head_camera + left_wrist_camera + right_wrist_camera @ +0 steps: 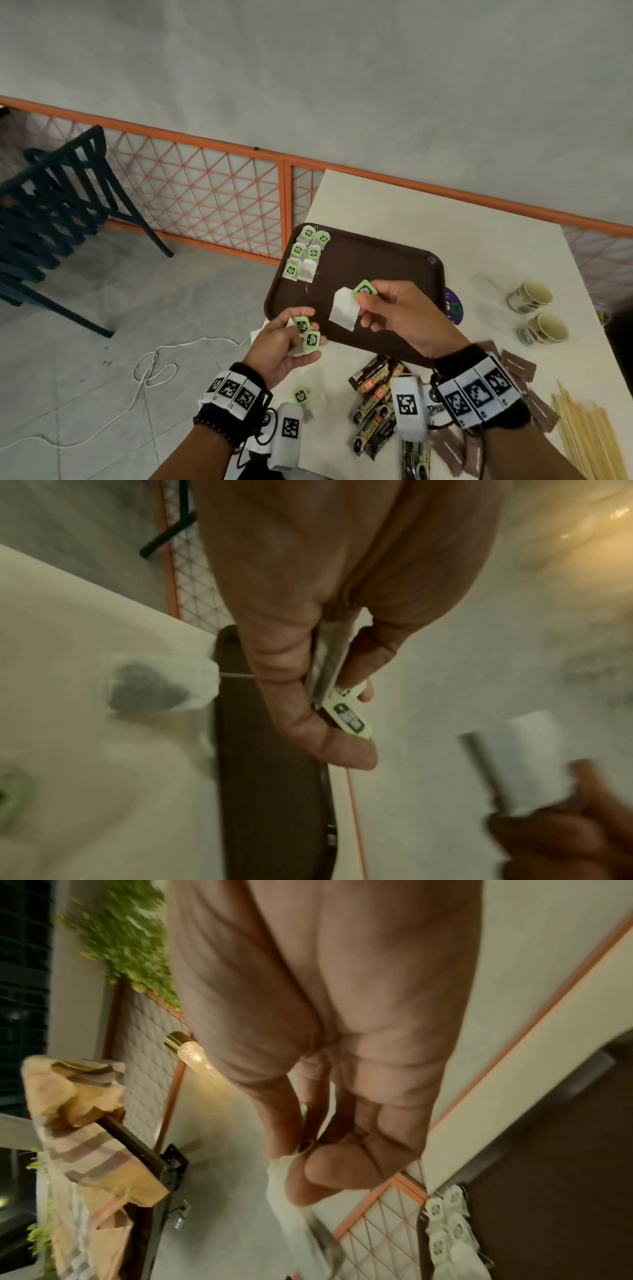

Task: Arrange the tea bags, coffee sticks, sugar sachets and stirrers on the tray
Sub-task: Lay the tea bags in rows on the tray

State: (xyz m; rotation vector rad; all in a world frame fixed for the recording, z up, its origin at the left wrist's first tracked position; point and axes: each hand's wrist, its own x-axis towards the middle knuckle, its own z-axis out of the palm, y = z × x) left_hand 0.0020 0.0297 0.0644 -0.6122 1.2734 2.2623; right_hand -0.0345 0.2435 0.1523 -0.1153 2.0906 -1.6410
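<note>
A brown tray (387, 270) lies on the white table, with several green-tagged tea bags (306, 253) laid in rows at its far left corner. Above the tray's near edge my right hand (394, 311) pinches one tea bag (344, 308) by its green tag, the white pouch hanging down; in the right wrist view that tea bag (291, 1185) dangles from the fingertips. My left hand (287, 339) grips a few tea bags (308, 334) at the tray's near left corner; the left wrist view shows those tea bags (337, 696) pressed between thumb and fingers.
Near me on the table lie a loose tea bag (303, 395), a pile of coffee sticks (373, 401), brown sugar sachets (534, 401) and wooden stirrers (589, 435). Two paper cups (534, 311) stand right of the tray. A dark chair (58, 205) stands on the floor to the left.
</note>
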